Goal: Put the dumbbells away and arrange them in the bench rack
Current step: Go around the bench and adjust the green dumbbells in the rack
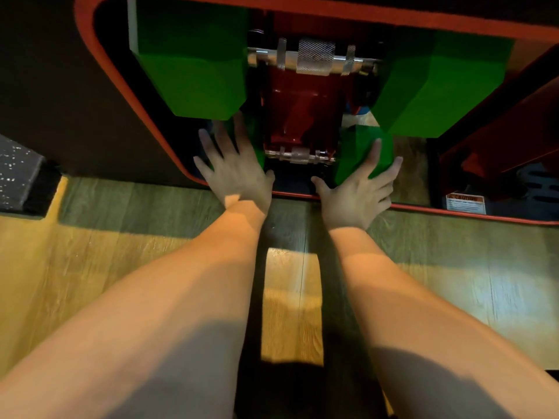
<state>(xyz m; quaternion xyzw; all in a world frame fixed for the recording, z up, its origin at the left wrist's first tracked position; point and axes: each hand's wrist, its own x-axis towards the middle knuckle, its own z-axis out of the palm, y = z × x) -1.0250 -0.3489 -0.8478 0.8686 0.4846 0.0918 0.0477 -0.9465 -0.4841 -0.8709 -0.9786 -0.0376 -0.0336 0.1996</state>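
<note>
Under the bench, in the red rack [302, 104], two green dumbbells sit one above the other. The lower, smaller dumbbell [299, 155] lies across the rack's front, knurled handle between green hex heads. Left hand [239, 173] is spread wide, flat over its left head, which is mostly hidden beneath the fingers. Right hand [358, 189] is also spread wide, fingers laid on the right head, thumb pointing in toward the handle. Neither hand wraps the handle.

The upper, larger dumbbell [314, 57] sits higher in the rack, its big green heads overhanging both hands and blocking the view of the rack sides. The orange-trimmed bench frame [99, 52] curves around everything. A warning label [465, 203] sits on the base at right. A dark speckled mat [15, 170] lies at left, well apart. Wood floor [290, 297] runs below between the bare forearms.
</note>
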